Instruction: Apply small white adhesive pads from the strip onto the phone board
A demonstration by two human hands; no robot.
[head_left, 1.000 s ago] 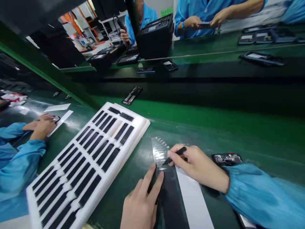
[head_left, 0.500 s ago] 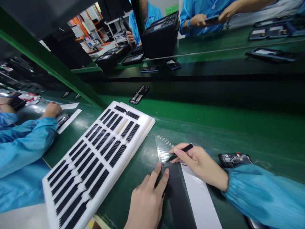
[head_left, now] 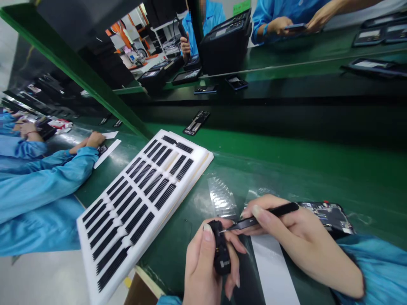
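My left hand (head_left: 202,262) is closed around a small black plastic phone part (head_left: 221,252), held up over the bench between thumb and fingers. Black tweezers (head_left: 284,209) are gripped in my right hand (head_left: 295,231), pointing left, with their tip at the upper part of the black piece. Whether the tip carries anything is too small to tell. Beyond my left hand lies a clear plastic sheet (head_left: 221,197) with rows of shiny small pieces. A white strip (head_left: 275,269) lies beneath my right hand. An opened phone (head_left: 329,216) rests behind my right wrist, partly hidden by it.
A white foam tray (head_left: 205,157) with rows of thin black strips stands left of my hands. A phone frame (head_left: 196,123) lies farther back on the green bench (head_left: 254,144). A slanted green post (head_left: 85,84) rises at the left. Co-workers in blue sleeves (head_left: 63,169) work nearby.
My left hand has come off the bench and now holds the black phone part upright. My right hand has brought the tweezers from the plastic sheet to that part. The view has shifted slightly.
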